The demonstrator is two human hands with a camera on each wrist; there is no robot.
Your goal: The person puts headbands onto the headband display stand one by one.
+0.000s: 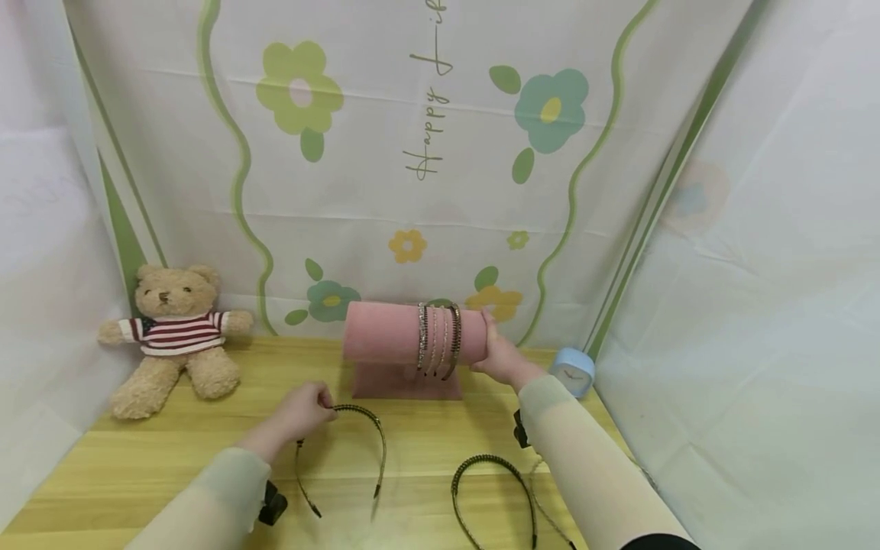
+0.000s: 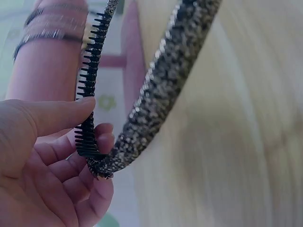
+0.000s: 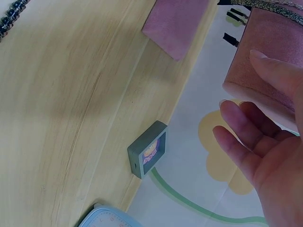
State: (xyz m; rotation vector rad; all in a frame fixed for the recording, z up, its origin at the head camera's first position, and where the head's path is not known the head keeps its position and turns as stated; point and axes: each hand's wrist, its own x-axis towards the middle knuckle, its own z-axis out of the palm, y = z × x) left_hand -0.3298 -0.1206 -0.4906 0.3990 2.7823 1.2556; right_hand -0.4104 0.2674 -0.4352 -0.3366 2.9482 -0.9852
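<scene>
My left hand (image 1: pixel 302 416) pinches a toothed, glittery dark headband (image 2: pixel 161 80) near the top of its arch. Its two ends hang down over the table. A pink roll stand (image 1: pixel 385 332) carries several headbands (image 1: pixel 440 340) toward its right side. Around the roll's right end, my right hand (image 1: pixel 502 357) holds on. Its thumb lies against the pink surface in the right wrist view, with the other fingers loosely bent by the end. Another dark headband (image 1: pixel 481 458) and a thinner pale one (image 1: pixel 543 504) lie at front right, partly cut off or covered by my sleeve.
A teddy bear (image 1: pixel 180 336) in a striped shirt sits at back left. Near the right edge stands a light blue clock (image 1: pixel 573 372). A small grey-green frame (image 3: pixel 147 149) stands by the table's back edge. A printed curtain (image 1: pixel 412 114) encloses the wooden table (image 1: pixel 412 458).
</scene>
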